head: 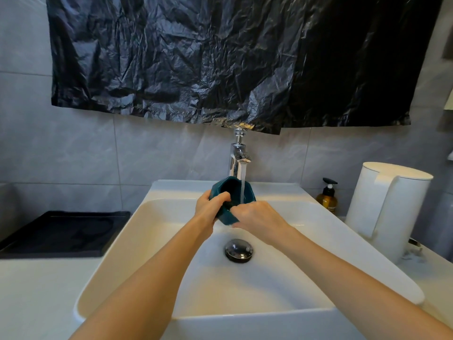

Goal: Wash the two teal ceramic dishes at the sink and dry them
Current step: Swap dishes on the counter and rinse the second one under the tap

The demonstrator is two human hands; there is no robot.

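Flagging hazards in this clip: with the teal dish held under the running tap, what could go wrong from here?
The teal dish is wet and held above the hard white sink by the left hand and right hand; a slip could chip it. It also sits close to the metal tap, so a knock seems possible. The tilted dish may deflect water over the rim.

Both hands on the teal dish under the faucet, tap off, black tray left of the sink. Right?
Not quite: the head view shows water running from the faucet onto the teal dish. Both hands, left and right, hold it; the black tray sits left of the sink.
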